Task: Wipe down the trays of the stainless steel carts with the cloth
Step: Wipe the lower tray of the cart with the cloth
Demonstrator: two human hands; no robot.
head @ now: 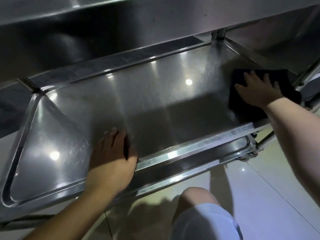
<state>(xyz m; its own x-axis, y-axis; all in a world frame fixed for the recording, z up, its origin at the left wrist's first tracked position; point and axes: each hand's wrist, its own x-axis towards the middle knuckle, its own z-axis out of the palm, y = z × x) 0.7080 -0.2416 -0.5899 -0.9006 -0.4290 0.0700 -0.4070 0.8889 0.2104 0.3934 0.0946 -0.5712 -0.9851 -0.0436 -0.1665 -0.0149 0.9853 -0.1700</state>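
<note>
The right hand (258,90) lay flat, fingers (249,77) spread open, pressing a dark cloth (277,78) against the right end of a lower tray (164,104) at the right of the frame. The cloth sat against the tray's right rim, close to the far right corner. The left hand (112,153) rested palm down on the tray floor near the front rim, lower centre of the frame, its fingers (110,134) extended and holding nothing.

Judged from this position, the wipe of this tray was under way at its right end. Faint streaks crossed the steel towards the cloth, which might be wiping marks, though that could not be told for certain. The wide stretch of tray towards the left of the frame probably remained to be covered, or rechecked. The upper tray (121,28), whose underside filled the top of the frame, showed nothing of its state, and another rim (199,163) just below the front edge suggested a further shelf to do.

The tray was brushed stainless steel, shallow, with rounded corners and a raised folded rim, reflecting bright ceiling lights. The cloth looked soft, matte and folded flat. The glossy tiled floor (259,187) lay below, and a bent knee (195,198) showed at the bottom.
</note>
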